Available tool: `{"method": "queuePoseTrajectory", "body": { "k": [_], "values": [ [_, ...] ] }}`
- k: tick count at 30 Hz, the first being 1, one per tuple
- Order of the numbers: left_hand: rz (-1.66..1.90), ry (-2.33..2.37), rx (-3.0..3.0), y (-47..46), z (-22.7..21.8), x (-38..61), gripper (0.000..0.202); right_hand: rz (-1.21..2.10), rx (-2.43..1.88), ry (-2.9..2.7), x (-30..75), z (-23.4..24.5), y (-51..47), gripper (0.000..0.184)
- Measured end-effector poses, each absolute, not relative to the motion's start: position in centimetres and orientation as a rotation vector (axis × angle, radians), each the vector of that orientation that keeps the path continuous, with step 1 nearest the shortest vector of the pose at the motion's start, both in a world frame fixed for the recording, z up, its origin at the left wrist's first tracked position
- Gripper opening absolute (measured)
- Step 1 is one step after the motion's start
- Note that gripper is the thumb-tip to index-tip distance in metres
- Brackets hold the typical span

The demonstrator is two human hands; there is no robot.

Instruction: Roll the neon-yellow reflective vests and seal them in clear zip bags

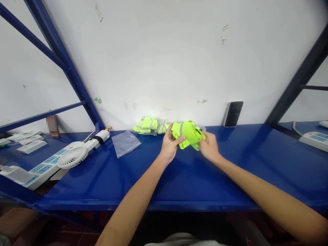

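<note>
A neon yellow safety vest (189, 134) with grey reflective strips is bunched up just above the blue shelf surface (179, 177). My left hand (169, 145) grips its left side, thumb across the fabric and a finger raised. My right hand (209, 146) pinches its right side. Behind the vest, packed yellow vests (147, 125) in clear bags lie against the wall. An empty clear plastic bag (125, 142) lies flat to the left of my left hand.
A white desk fan (72, 156) and a long white power strip (55, 161) sit at the left. A dark phone-like device (232, 113) leans on the wall. Blue rack struts (69, 71) rise on both sides. A white device (314, 138) sits far right.
</note>
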State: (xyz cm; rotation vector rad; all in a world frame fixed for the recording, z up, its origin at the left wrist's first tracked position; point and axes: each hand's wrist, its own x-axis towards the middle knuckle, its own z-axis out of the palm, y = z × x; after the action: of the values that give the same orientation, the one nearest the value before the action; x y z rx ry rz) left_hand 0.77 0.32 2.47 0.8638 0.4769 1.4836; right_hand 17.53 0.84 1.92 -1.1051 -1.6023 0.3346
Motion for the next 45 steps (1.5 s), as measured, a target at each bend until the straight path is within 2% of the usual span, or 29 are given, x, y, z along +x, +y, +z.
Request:
{"method": "queuePoseTrajectory", "body": {
  "k": [7,12,16,19,23,27,30,35,38,42,45],
  "values": [
    [1.573,0.567,1.024,1.3,1.6,1.0,0.079,0.585,-1.13,-1.504,16.2,0.7,1.2,0.015],
    [1.643,0.637,1.165,0.8,1.8,1.2,0.068,0.717,-1.069,-1.517,15.5,0.5,1.1,0.015],
    [1.72,0.74,1.271,0.2,1.8,1.2,0.061,0.945,-1.081,-1.373,14.8,0.1,1.1,0.015],
    [1.742,0.768,1.415,-0.2,2.1,1.0,0.059,1.054,-1.079,-1.291,14.6,0.0,1.0,0.017],
    [1.743,0.776,1.468,-0.3,2.2,0.8,0.06,1.018,-1.156,-1.289,14.9,-0.2,1.0,0.017],
    [1.699,1.015,1.662,0.3,1.8,0.6,0.06,1.012,-1.218,-1.265,15.1,-0.6,1.2,0.013],
    [1.668,1.243,1.795,1.3,1.5,0.3,0.057,1.155,-1.205,-1.207,14.9,-0.4,1.1,0.014],
    [1.76,1.276,1.69,2.6,1.5,-0.8,0.053,1.436,-1.032,-1.174,14.2,0.7,0.5,0.022],
    [1.854,1.322,1.677,2.7,1.6,-1.1,0.053,1.404,-0.892,-1.191,13.9,0.9,0.2,0.028],
    [1.883,1.416,1.67,2.3,1.7,-0.6,0.053,1.073,-0.864,-1.305,14.1,0.8,0.1,0.054],
    [1.876,1.434,1.706,2.1,1.6,-0.3,0.051,0.94,-0.87,-1.454,14.6,1.0,0.0,0.041]
  ]
}}
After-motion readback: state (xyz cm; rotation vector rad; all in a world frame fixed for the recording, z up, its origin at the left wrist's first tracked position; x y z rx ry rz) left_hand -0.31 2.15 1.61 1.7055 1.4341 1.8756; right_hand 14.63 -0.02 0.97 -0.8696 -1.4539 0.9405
